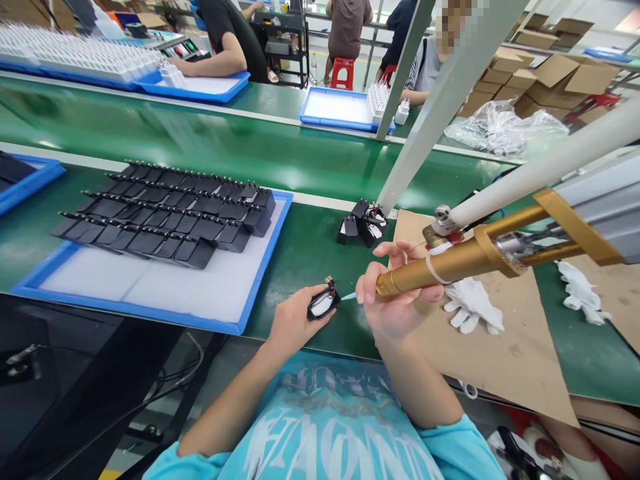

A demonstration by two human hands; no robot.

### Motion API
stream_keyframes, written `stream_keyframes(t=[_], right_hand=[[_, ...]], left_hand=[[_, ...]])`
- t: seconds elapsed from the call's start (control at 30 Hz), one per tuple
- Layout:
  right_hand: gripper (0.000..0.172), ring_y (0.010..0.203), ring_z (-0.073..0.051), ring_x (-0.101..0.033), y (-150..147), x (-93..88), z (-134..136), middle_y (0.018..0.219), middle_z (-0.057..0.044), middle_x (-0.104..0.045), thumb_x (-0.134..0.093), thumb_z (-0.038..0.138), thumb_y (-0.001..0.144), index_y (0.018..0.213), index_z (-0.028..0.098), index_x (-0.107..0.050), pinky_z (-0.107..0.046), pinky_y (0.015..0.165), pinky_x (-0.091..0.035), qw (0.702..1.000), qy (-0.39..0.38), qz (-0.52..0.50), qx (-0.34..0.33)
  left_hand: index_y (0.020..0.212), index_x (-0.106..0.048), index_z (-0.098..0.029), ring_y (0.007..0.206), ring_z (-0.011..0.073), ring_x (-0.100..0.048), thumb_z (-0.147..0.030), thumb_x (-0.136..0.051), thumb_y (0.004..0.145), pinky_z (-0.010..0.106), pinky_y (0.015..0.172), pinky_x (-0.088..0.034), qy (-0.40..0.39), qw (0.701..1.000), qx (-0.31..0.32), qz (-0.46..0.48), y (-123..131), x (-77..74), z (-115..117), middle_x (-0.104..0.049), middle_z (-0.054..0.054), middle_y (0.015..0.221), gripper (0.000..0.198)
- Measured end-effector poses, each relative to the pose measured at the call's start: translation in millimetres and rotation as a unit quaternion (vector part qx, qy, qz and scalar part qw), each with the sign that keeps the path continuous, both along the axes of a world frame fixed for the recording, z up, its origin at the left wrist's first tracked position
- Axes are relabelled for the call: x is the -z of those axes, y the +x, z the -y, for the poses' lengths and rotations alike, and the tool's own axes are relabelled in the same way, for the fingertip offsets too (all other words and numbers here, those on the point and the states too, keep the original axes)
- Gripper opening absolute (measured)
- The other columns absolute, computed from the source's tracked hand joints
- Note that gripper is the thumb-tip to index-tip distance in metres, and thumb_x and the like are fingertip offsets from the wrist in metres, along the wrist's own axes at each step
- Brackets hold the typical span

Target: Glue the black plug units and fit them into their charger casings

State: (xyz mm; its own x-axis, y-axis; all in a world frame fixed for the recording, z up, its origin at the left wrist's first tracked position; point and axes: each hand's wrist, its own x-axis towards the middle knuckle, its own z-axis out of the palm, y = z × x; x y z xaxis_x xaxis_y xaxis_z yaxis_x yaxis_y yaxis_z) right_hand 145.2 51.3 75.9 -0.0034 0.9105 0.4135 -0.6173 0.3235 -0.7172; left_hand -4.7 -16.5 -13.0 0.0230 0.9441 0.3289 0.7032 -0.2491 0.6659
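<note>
My left hand [295, 319] is closed on a small black plug housing [324, 303], tilted so its open side with a white inside and a red wire shows. My right hand [395, 300] wraps round a gold-coloured glue dispensing gun [435, 265], whose thin pale blue nozzle [349, 297] points left. The nozzle tip is at the housing's right edge; whether it touches I cannot tell. Beyond my hands, several more open black housings [363, 223] lie heaped on the green bench. Rows of black plug housings [170, 213] with pins up stand in a blue-rimmed tray [235, 327] at left.
White gloves [473, 305] lie on a cardboard sheet [525, 360] at right. A white metal post [435, 113] rises behind the gun. Over the green conveyor belt [225, 143], people sit by blue trays [340, 110] of white plugs. Cartons [545, 73] are stacked at the back right.
</note>
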Motion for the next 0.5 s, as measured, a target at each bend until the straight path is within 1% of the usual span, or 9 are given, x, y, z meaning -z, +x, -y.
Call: stream_keyframes(t=[0.1,0.23,0.4,0.47,0.5], right_hand=[[0.048,0.038,-0.004,-0.049,-7.9,-1.7,3.3,0.098,0.000,-0.057,-0.050,0.068,0.081,0.110,0.031,-0.056,-0.022,0.029,-0.043,1.000,0.009,-0.007,-0.014],[0.047,0.037,-0.004,-0.049,-8.7,-2.7,4.2,0.097,0.000,-0.058,-0.049,0.068,0.082,0.109,0.030,-0.055,-0.022,0.028,-0.044,1.000,0.004,-0.012,-0.006],[0.041,0.035,-0.004,-0.050,-6.5,-2.3,3.2,0.095,0.002,-0.058,-0.049,0.066,0.083,0.090,0.026,-0.053,-0.021,0.027,-0.043,1.000,-0.001,-0.020,0.003],[0.041,0.036,-0.004,-0.050,-6.7,-1.9,3.2,0.097,0.001,-0.058,-0.049,0.067,0.083,0.088,0.026,-0.052,-0.021,0.027,-0.043,1.000,-0.003,-0.014,0.006],[0.042,0.036,-0.004,-0.050,-7.0,-1.8,3.2,0.098,0.001,-0.058,-0.048,0.067,0.083,0.091,0.026,-0.053,-0.022,0.027,-0.043,1.000,-0.003,-0.013,0.007]], left_hand=[[0.107,-0.057,-0.021,0.081,0.0171,-0.070,-0.032,-0.070,0.080,0.026,0.070,-0.053,-0.005,0.999,-0.004,0.036,2.9,-9.0,0.1,-0.072,0.003,0.094,0.032],[0.103,-0.057,-0.020,0.076,0.0161,-0.069,-0.030,-0.071,0.077,0.024,0.067,-0.052,-0.012,0.998,-0.005,0.060,2.2,-18.3,0.8,-0.072,0.002,0.090,0.031],[0.101,-0.057,-0.021,0.073,0.0146,-0.067,-0.030,-0.071,0.077,0.024,0.066,-0.050,-0.015,0.998,0.006,0.056,2.5,-23.0,1.1,-0.070,0.000,0.087,0.029],[0.101,-0.057,-0.021,0.072,0.0143,-0.067,-0.030,-0.070,0.077,0.024,0.066,-0.050,-0.016,0.998,0.010,0.056,3.5,-24.2,1.1,-0.070,0.000,0.086,0.029],[0.101,-0.057,-0.020,0.072,0.0142,-0.067,-0.030,-0.070,0.077,0.024,0.066,-0.050,-0.015,0.998,0.010,0.055,3.9,-24.7,1.1,-0.070,0.000,0.086,0.029]])
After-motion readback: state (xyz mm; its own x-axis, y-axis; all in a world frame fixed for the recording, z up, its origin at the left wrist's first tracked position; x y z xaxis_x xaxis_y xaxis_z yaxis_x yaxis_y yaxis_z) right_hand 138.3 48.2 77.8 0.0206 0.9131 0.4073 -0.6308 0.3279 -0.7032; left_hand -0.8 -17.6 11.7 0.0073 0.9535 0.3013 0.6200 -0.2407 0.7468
